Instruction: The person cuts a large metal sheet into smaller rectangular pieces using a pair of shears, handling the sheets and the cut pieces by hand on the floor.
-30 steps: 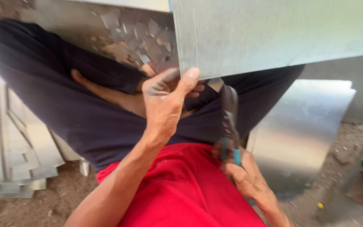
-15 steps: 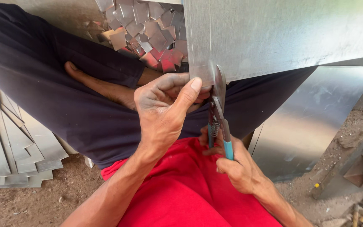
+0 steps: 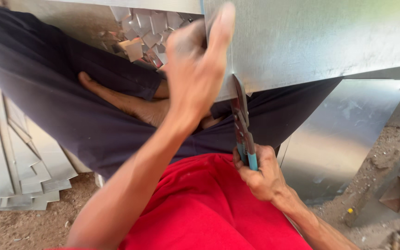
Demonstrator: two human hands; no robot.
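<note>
The left hand (image 3: 195, 74) is raised high at the end of an outstretched forearm, its back turned to the camera, fingers curled and thumb pointing up in a pinching grip. The right hand (image 3: 260, 173) sits lower, close to the body at the lap, its fingers wrapped in a closed fist, wrist bent and forearm running down toward the lower right.

No packages, labels, signs or screens are seen anywhere in this view from the head camera.
</note>
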